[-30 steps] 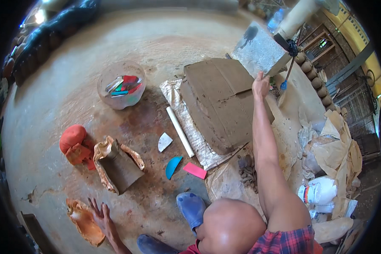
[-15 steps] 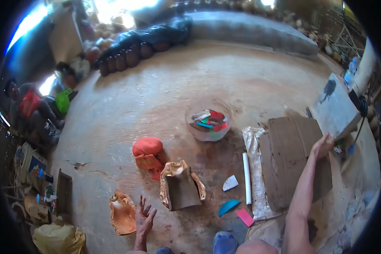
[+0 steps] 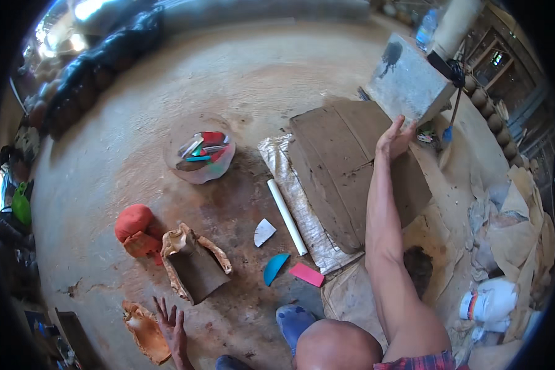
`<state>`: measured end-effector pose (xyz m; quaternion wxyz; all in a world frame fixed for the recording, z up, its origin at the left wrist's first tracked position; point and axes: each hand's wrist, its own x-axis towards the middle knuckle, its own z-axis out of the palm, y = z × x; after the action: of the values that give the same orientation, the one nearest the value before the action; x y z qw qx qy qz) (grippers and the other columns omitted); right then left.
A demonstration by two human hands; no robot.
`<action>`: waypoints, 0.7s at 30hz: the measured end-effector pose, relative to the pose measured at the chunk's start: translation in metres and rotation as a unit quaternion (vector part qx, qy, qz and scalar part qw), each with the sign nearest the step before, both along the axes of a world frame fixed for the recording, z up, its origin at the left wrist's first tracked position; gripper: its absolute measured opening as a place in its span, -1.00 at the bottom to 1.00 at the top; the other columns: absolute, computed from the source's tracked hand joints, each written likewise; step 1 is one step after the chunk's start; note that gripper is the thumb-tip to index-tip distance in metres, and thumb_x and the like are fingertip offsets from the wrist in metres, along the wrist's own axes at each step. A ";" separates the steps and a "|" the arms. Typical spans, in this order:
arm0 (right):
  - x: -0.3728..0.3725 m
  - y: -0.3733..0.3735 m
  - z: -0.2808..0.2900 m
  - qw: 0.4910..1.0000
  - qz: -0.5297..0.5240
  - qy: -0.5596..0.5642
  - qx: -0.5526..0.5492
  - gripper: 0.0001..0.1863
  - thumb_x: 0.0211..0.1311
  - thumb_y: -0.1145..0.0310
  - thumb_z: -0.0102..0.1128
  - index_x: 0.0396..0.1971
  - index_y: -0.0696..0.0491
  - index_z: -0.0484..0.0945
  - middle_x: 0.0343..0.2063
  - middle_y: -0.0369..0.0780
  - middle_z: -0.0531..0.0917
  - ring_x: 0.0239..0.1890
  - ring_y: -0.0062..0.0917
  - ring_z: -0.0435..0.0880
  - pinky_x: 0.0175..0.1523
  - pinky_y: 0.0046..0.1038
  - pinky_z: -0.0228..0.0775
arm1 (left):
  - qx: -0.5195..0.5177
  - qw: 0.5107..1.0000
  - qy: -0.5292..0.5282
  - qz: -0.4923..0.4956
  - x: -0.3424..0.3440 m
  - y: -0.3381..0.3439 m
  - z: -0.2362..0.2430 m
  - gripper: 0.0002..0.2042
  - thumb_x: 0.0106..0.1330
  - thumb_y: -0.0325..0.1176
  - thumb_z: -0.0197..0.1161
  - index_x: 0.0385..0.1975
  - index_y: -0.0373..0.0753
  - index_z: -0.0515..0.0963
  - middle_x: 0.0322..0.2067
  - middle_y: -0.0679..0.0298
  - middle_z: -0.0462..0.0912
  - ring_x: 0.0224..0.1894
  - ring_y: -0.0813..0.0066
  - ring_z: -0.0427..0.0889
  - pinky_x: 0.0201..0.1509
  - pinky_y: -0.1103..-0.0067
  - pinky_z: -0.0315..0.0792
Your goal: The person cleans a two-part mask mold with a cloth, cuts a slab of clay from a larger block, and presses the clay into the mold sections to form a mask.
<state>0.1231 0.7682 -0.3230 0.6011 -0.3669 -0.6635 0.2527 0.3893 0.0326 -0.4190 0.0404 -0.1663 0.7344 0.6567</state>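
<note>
1. i judge it partway: clay (image 3: 198, 271) lines the mould (image 3: 176, 279); the shell (image 3: 144, 336) is bare, the slab (image 3: 330, 163) unshaped.
2. the slab lies partly over the pale cloth (image 3: 274, 150), long axis running near to far, far end leaning left.
3. left hand (image 3: 174, 328): beside the shell, fingers spread, released.
4. right hand (image 3: 394, 139): over the slab's right edge, near the block (image 3: 408, 79); its grasp i cannot tell.

Left hand (image 3: 174, 332) (splayed) beside orange shell (image 3: 144, 333)

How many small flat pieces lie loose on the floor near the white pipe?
3: a white piece left of the pipe, a teal half-round below that piece, and a pink rectangle right of the teal one.
</note>
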 end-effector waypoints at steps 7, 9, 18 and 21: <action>0.013 -0.005 0.018 0.999 0.033 0.004 0.041 -0.02 0.51 -0.31 -0.07 0.49 0.33 0.20 0.45 0.24 0.29 0.50 0.09 0.29 0.57 -0.02 0.09 | 0.008 1.000 -0.017 0.011 0.005 0.000 0.000 -0.08 0.45 -0.56 0.24 0.68 0.10 -0.17 0.63 0.03 0.00 0.53 -0.22 0.26 0.54 0.19 0.30; 0.018 -0.005 0.018 0.999 0.040 -0.012 0.025 -0.02 0.50 -0.32 -0.07 0.49 0.32 0.20 0.44 0.25 0.30 0.50 0.10 0.29 0.56 -0.02 0.10 | -0.011 1.000 0.004 0.003 0.008 -0.009 -0.006 -0.09 0.45 -0.57 0.23 0.68 0.09 -0.16 0.63 0.00 0.01 0.53 -0.18 0.27 0.55 0.20 0.29; 0.039 0.071 0.015 0.943 -0.045 -0.311 -0.107 -0.15 0.48 -0.31 -0.09 0.38 0.17 0.45 0.39 0.09 0.46 0.45 0.01 0.41 0.44 0.12 0.28 | -0.026 0.998 -0.030 0.046 0.027 -0.027 -0.014 -0.12 0.51 -0.44 0.24 0.69 0.13 -0.18 0.64 0.13 0.04 0.47 -0.06 0.37 0.37 0.31 0.43; 0.045 0.107 0.022 0.862 -0.004 -0.493 -0.119 -0.31 0.39 -0.26 0.07 0.13 0.04 0.72 0.25 0.08 0.63 0.33 0.05 0.56 0.35 0.12 0.41 | -0.012 0.998 -0.050 0.027 0.023 -0.003 -0.006 -0.11 0.51 -0.45 0.24 0.69 0.12 -0.18 0.64 0.13 0.06 0.46 -0.05 0.40 0.35 0.32 0.44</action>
<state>0.1676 0.8749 -0.3014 0.1486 -0.5153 -0.8363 0.1137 0.4119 0.0296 -0.4249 0.0577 -0.2192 0.7344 0.6397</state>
